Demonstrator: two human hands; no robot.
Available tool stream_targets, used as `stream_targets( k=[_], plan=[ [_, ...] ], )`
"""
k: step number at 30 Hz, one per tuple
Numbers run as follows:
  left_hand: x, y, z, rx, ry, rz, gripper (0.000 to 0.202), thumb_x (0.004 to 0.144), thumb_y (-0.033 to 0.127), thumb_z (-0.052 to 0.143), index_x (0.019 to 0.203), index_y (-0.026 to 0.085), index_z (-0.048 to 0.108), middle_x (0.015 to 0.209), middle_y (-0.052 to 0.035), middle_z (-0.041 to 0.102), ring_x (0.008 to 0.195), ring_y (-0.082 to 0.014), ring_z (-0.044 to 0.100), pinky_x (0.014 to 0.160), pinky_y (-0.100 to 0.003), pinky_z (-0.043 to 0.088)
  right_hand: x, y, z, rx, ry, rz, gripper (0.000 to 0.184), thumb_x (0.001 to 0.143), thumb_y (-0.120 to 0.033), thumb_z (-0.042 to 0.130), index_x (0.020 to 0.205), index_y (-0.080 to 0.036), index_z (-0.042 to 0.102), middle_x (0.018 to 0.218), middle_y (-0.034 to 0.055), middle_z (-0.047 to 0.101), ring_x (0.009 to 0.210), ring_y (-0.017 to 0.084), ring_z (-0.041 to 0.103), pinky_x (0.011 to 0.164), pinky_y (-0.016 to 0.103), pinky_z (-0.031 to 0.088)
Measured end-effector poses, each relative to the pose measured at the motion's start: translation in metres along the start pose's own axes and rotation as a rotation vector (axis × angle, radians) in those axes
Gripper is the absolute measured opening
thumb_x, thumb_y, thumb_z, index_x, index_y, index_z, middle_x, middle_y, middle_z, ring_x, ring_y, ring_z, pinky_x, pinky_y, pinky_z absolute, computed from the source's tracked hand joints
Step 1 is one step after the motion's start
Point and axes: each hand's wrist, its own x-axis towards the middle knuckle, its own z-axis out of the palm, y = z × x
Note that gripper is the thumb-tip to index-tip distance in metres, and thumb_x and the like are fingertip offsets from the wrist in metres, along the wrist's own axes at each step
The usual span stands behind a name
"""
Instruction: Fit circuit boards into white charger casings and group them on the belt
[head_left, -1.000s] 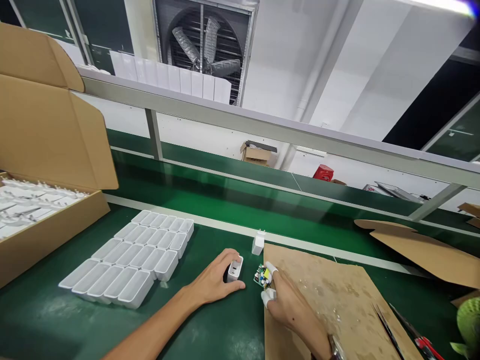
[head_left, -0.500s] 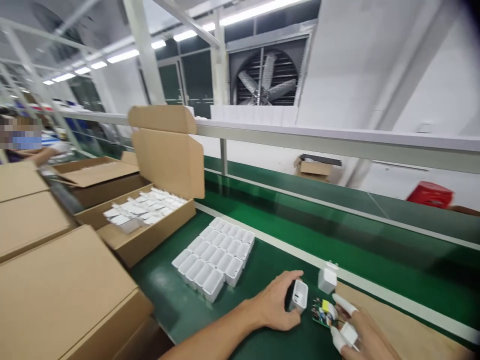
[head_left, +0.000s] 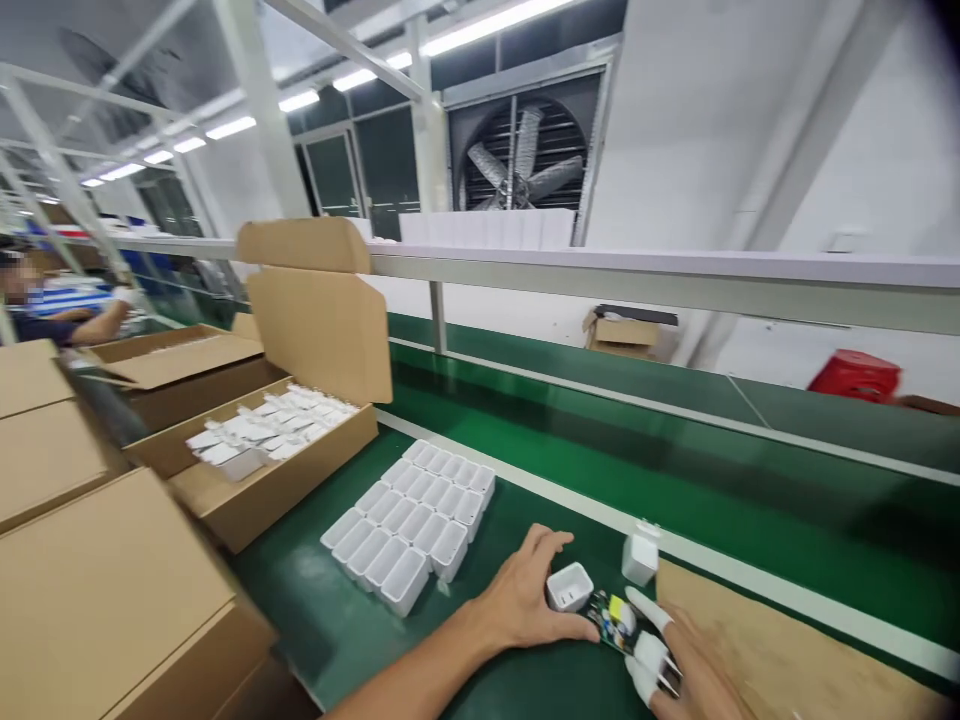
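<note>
1. Closest to me, the right hand point(head_left: 697, 665), with white covers on the fingertips, pinches a white plug cap point(head_left: 651, 654) with metal prongs; a circuit board point(head_left: 613, 618) with a yellow part extends from the cap.
2. The left hand point(head_left: 521, 600) is loose, thumb and forefinger spread around a white shell point(head_left: 570, 588); I can't tell whether skin meets plastic. The shell stands on the green surface point(head_left: 525, 692), open end up, just beside the board.
3. A brown sheet point(head_left: 810, 640) lies flat under the right forearm, and a white adapter point(head_left: 640, 558) stands near its corner.
4. Over to the left of the hands, more white shells point(head_left: 412, 520) sit packed in rows, mouths up.
5. Past them, an open carton point(head_left: 300, 483) with its lid raised holds white adapters.
6. Across the bright green strip point(head_left: 540, 420) there's a small box point(head_left: 622, 335) and something red point(head_left: 855, 375).
7. Far left, a co-worker's arm point(head_left: 101, 325) shows, blurred; a big fan point(head_left: 521, 165) fills the wall opening.
</note>
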Motion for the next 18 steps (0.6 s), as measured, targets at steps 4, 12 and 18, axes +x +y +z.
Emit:
stream_targets(
  k=[4, 12, 18],
  plan=[
    [0.002, 0.004, -0.004, -0.11, -0.13, 0.048, 0.114, 0.062, 0.062, 0.094, 0.156, 0.029, 0.038, 0.137, -0.0117, 0.053, 0.083, -0.0182, 0.061, 0.08, -0.039, 0.055, 0.003, -0.022, -0.008, 0.073, 0.084, 0.019, 0.064, 0.086, -0.036, 0.058, 0.149, -0.026, 0.055, 0.144, 0.0126, 0.061, 0.129, 0.035, 0.062, 0.107, 0.051, 0.056],
    [0.009, 0.014, -0.004, -0.061, -0.158, 0.009, 0.067, 0.076, 0.04, 0.089, 0.136, 0.025, 0.062, 0.102, -0.0022, 0.068, 0.083, -0.0201, 0.059, 0.074, -0.033, 0.05, 0.003, -0.041, -0.015, -0.067, 0.244, -0.156, 0.053, 0.095, -0.025, 0.054, 0.148, -0.024, 0.052, 0.134, 0.014, 0.064, 0.125, 0.034, 0.062, 0.105, 0.055, 0.056],
    [0.009, 0.014, -0.001, 0.046, -0.04, 0.276, 0.08, 0.08, 0.02, 0.084, 0.152, 0.029, 0.05, 0.137, -0.009, 0.061, 0.127, -0.0305, 0.05, 0.113, -0.051, 0.046, -0.001, -0.068, -0.028, -0.058, 0.349, -0.251, 0.063, 0.1, -0.024, 0.056, 0.159, -0.028, 0.035, 0.148, 0.014, 0.055, 0.137, 0.034, 0.055, 0.107, 0.051, 0.057]
  ],
)
